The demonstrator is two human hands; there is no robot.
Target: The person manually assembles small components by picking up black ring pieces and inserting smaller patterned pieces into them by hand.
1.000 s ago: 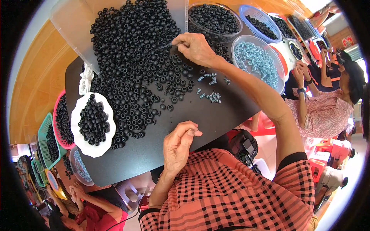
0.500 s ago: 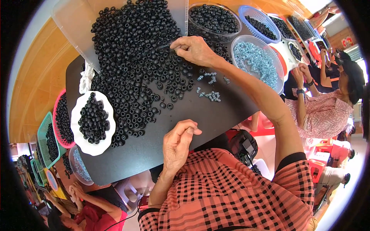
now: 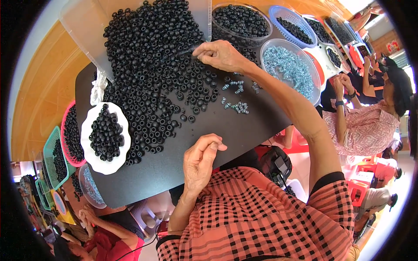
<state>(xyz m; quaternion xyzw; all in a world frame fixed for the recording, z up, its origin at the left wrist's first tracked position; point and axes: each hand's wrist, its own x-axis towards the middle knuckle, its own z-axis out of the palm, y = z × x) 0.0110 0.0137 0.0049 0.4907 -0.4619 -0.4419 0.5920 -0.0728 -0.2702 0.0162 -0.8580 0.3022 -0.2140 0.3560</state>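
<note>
A big heap of black ring-shaped beads [image 3: 152, 65] spreads over a black mat [image 3: 244, 130]. My right hand [image 3: 222, 54] reaches to the heap's right edge, fingers pinched on what looks like a thin dark rod pointing left into the beads. Small silvery screws [image 3: 237, 105] lie scattered on the mat just below that hand. My left hand [image 3: 200, 161] hovers over the mat's near edge, thumb pressed to the curled fingers. Whether something tiny sits between them is hidden.
A white dish of black beads [image 3: 104, 135] sits at the mat's left. Behind stand a clear tub of beads [image 3: 241, 19], a bowl of bluish screws [image 3: 289, 67] and a blue basket [image 3: 296, 28]. Pink [image 3: 72, 135] and green [image 3: 54, 156] baskets sit left. Another person [image 3: 370, 117] works at right.
My right hand has shifted a little to the left along the edge of the bead heap. My left hand has stayed in place.
</note>
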